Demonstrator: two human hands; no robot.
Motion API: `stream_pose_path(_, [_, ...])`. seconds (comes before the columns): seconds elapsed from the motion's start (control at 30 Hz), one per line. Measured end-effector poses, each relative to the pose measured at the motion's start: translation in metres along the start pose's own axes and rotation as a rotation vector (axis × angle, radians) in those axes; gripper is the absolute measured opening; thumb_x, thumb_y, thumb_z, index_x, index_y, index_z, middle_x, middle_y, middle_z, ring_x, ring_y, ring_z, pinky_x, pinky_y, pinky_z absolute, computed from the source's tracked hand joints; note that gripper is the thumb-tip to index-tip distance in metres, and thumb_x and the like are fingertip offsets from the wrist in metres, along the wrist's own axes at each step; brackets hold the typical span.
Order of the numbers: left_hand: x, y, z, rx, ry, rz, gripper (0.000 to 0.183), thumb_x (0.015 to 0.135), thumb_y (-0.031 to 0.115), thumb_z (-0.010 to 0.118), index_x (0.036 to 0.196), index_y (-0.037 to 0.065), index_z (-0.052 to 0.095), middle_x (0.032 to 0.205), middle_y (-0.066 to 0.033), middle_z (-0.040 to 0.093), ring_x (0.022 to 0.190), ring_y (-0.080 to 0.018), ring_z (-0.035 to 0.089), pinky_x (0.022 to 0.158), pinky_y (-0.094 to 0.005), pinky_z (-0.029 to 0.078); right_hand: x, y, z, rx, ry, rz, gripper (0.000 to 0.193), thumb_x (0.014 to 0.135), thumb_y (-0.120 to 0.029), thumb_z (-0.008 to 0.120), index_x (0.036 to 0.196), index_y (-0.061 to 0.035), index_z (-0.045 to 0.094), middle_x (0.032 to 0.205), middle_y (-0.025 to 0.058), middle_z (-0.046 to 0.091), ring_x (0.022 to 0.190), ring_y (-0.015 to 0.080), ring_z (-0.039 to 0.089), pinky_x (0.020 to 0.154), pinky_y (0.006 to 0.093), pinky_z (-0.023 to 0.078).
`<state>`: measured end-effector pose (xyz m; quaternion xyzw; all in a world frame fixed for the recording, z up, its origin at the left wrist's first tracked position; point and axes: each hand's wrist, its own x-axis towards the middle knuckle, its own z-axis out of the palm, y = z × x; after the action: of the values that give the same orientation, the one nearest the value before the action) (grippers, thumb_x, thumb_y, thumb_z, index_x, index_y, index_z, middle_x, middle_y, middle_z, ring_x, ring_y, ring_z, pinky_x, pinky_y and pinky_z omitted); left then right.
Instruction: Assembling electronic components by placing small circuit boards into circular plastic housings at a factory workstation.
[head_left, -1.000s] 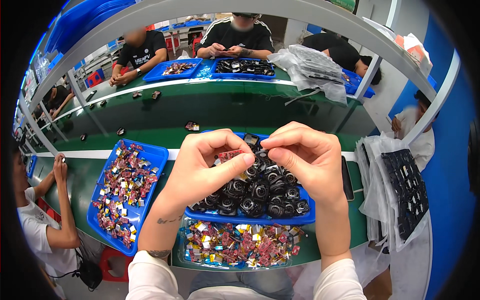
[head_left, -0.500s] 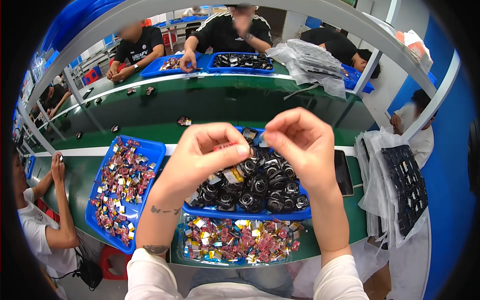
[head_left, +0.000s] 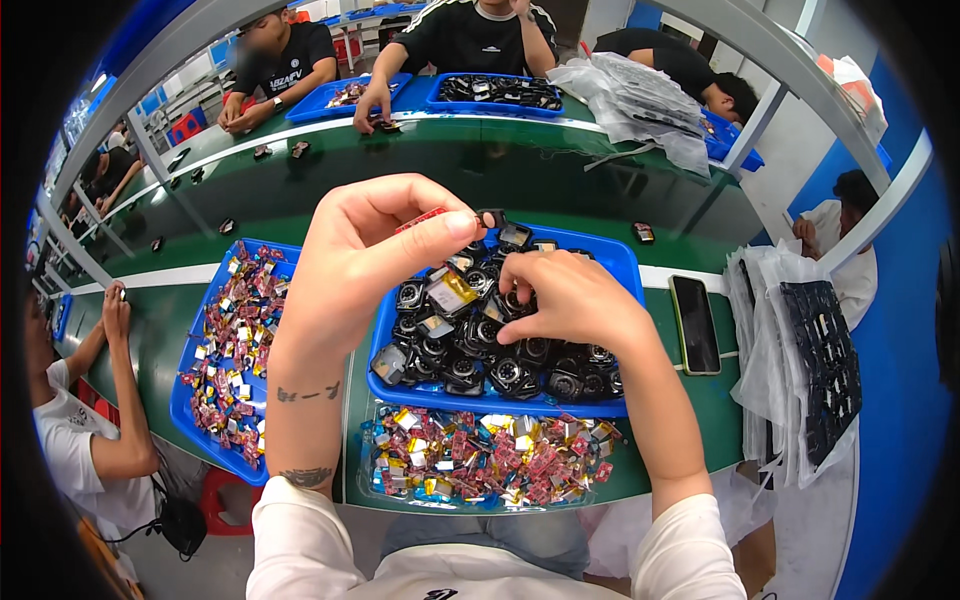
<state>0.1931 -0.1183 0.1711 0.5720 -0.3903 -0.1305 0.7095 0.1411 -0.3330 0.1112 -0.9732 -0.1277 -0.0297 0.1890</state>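
Note:
My left hand (head_left: 385,240) is raised above the near side of the bench, thumb and fingers pinched on a small red circuit board (head_left: 420,219). A small dark piece (head_left: 490,218) shows at its fingertips; whether it is joined to the board is hard to tell. My right hand (head_left: 585,305) is lowered over a blue tray (head_left: 628,262) heaped with black watch cases (head_left: 515,375). Its thumb and forefinger are apart, with nothing visible between them. Beside the fingers, a silver and yellow battery (head_left: 452,290) lies on the cases.
A clear tray of red boards with batteries (head_left: 490,455) sits at the near edge. Another blue tray (head_left: 180,425) of such parts stands left. At right are a phone (head_left: 695,325) and bagged black sheets (head_left: 800,350). Co-workers sit across the green belt (head_left: 400,160) and at left.
My right hand has dropped from beside the left hand to the watch cases, its fingers now parted. My left hand has shifted up and left, still pinching the board. A co-worker's hand reached onto the belt.

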Motion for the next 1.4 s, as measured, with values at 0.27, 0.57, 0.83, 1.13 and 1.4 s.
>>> stream_pose_path(0.27, [0.000,-0.005,0.000,0.066,0.026,0.015,0.011,0.087,0.011,0.065,0.085,0.001,0.065,0.080,-0.0016,0.061,0.069,-0.0056,0.054,0.061,-0.0203,0.042,0.008,0.018,0.012,0.101,0.222,-0.023,0.022,0.068,-0.007,0.064,0.089,-0.0026,0.069,0.067,0.0115,0.066,0.063,0.0260,0.065,0.060,0.0353,0.050])
stream_pose_path(0.57, [0.000,-0.007,0.005,0.172,0.057,0.013,0.011,0.085,0.011,0.068,0.082,0.001,0.067,0.075,0.0004,0.063,0.067,-0.0036,0.054,0.059,-0.0193,0.041,0.006,0.003,0.009,0.130,-0.047,-0.083,0.039,0.069,-0.005,0.064,0.108,-0.0071,0.067,0.068,0.0062,0.062,0.059,0.0172,0.060,0.058,0.0303,0.047])
stream_pose_path(0.83, [0.001,-0.020,0.014,0.231,0.254,0.020,0.010,0.083,0.008,0.070,0.083,-0.002,0.069,0.068,0.0029,0.062,0.060,0.0006,0.050,0.052,-0.0150,0.036,0.003,-0.023,-0.016,1.221,0.444,0.051,0.016,0.083,0.001,0.065,0.096,0.0036,0.056,0.079,0.0092,0.066,0.068,0.0129,0.067,0.061,0.0241,0.057])
stream_pose_path(1.13, [0.000,-0.025,0.028,0.366,0.268,0.015,0.009,0.084,0.005,0.068,0.083,-0.005,0.069,0.073,-0.0027,0.066,0.064,-0.0040,0.057,0.058,-0.0169,0.042,-0.009,-0.043,-0.016,1.154,0.512,-0.020,0.025,0.088,0.001,0.059,0.113,0.0040,0.061,0.088,0.0128,0.069,0.076,0.0154,0.070,0.068,0.0250,0.058])
stream_pose_path(1.4, [0.002,-0.028,0.028,0.449,0.309,0.061,0.015,0.081,0.010,0.069,0.081,-0.004,0.071,0.064,-0.0019,0.065,0.058,-0.0021,0.055,0.053,-0.0184,0.042,-0.008,-0.041,-0.011,0.984,0.546,-0.042,0.022,0.088,-0.002,0.062,0.108,0.0050,0.064,0.081,0.0076,0.070,0.071,0.0094,0.067,0.062,0.0219,0.054])
